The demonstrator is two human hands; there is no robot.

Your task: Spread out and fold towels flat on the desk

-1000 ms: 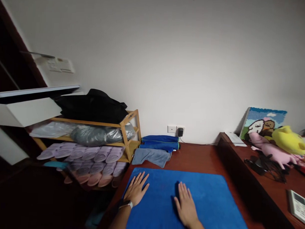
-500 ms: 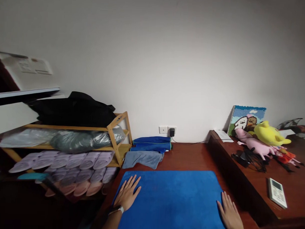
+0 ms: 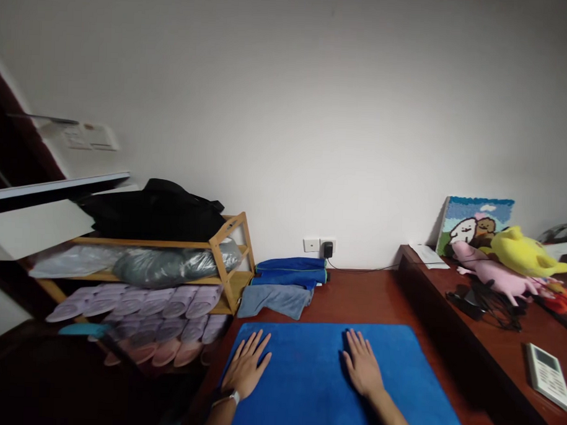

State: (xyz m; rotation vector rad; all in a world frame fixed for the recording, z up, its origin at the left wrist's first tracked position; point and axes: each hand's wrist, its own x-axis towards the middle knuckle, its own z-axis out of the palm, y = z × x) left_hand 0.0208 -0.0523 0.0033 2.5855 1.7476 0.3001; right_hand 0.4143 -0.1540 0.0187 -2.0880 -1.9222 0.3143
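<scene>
A blue cloth [image 3: 309, 387] lies spread flat on the reddish-brown wooden table [image 3: 359, 296]. My left hand [image 3: 246, 366] rests palm down on the cloth's left side, fingers spread, a watch on the wrist. Over the middle right of the cloth is my right hand [image 3: 362, 366], flat with its fingers stretched out. Neither hand holds anything. Behind the cloth, towards the wall, are a folded grey-blue cloth [image 3: 275, 300] and a folded dark blue cloth [image 3: 290, 273]. The near edge of the spread cloth is out of view.
To the left stands a wooden rack [image 3: 230, 266] with slippers [image 3: 152, 301] and a black bag [image 3: 157, 211]. On the higher surface at right lie a remote control [image 3: 548, 377], plush toys [image 3: 526, 252] and cables [image 3: 489, 306]. A black plug [image 3: 328, 249] sits in the wall socket.
My right hand has moved left from the cloth's right edge onto its middle right. My left hand stays at the left side. The view has shifted slightly left.
</scene>
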